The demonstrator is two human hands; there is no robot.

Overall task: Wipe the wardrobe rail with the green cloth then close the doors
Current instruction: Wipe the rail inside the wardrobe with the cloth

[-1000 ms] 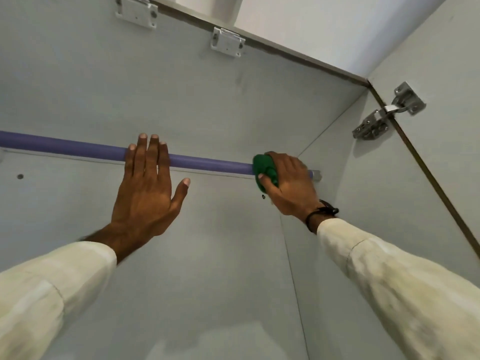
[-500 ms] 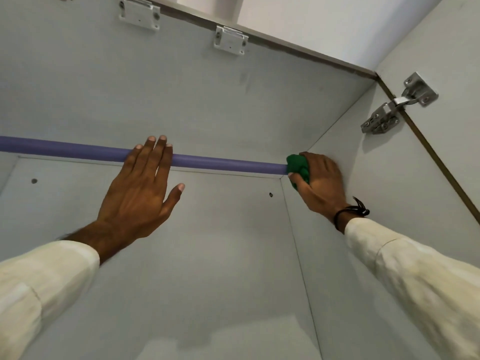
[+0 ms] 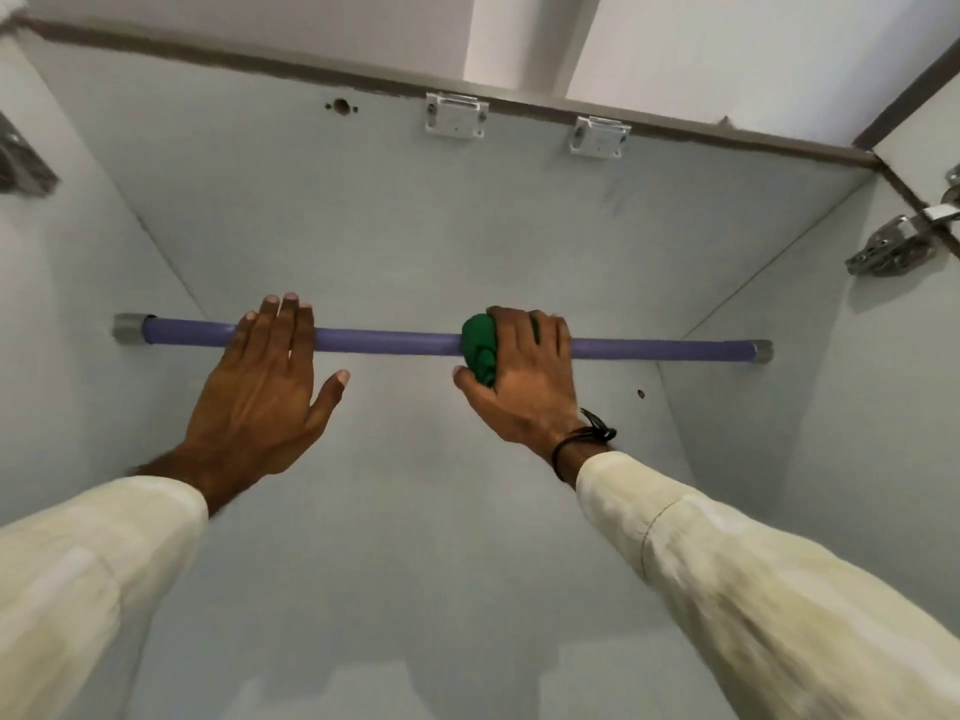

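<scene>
A purple wardrobe rail (image 3: 395,341) runs across the pale cabinet between two grey end sockets. My right hand (image 3: 524,379) is wrapped over the rail near its middle, with the bunched green cloth (image 3: 480,353) pressed around the rail under its fingers and thumb. My left hand (image 3: 265,387) rests on the rail's left part, fingers laid over it and thumb spread below, holding nothing else. The doors are outside the view.
Two white catch plates (image 3: 456,115) (image 3: 598,136) sit on the cabinet's top panel near its front edge. A metal hinge (image 3: 893,247) is fixed to the right side wall, another hinge (image 3: 21,163) to the left wall. The grey right rail socket (image 3: 762,351) meets the side wall.
My right hand has slid the green cloth leftward along the rail, from the right end to the middle. The view has shifted so both rail ends show. My left hand stays on the rail.
</scene>
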